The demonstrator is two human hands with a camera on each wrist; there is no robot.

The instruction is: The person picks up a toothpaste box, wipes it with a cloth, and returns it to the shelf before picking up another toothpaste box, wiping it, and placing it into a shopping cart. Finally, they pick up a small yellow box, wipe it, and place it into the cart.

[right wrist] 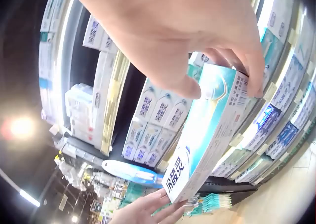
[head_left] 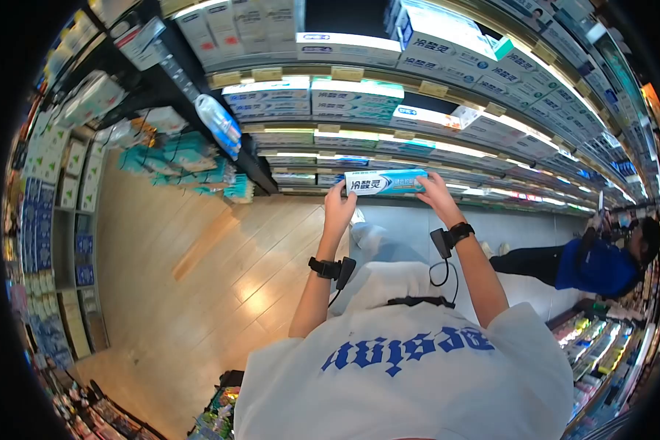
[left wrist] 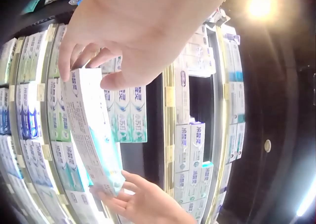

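Observation:
Both hands hold a long white and teal toothpaste box (head_left: 386, 182) out in front of the shelves, its printed front turned up toward the head camera. The left hand (head_left: 337, 210) grips its left end, thumb on the front face. At the other end, the right hand (head_left: 438, 199) pinches the teal part. In the left wrist view the left hand (left wrist: 133, 36) curls its fingers over the near end of the box (left wrist: 91, 130). The right wrist view has the right hand (right wrist: 187, 31) with thumb and fingers on either side of the teal end.
Lit shelves (head_left: 359, 73) stacked with similar toothpaste boxes rise ahead. Hanging teal packets (head_left: 191, 161) stand left of them, by a wooden floor (head_left: 198, 279). A person in a blue top (head_left: 598, 260) is at the right, near a low display (head_left: 594, 352).

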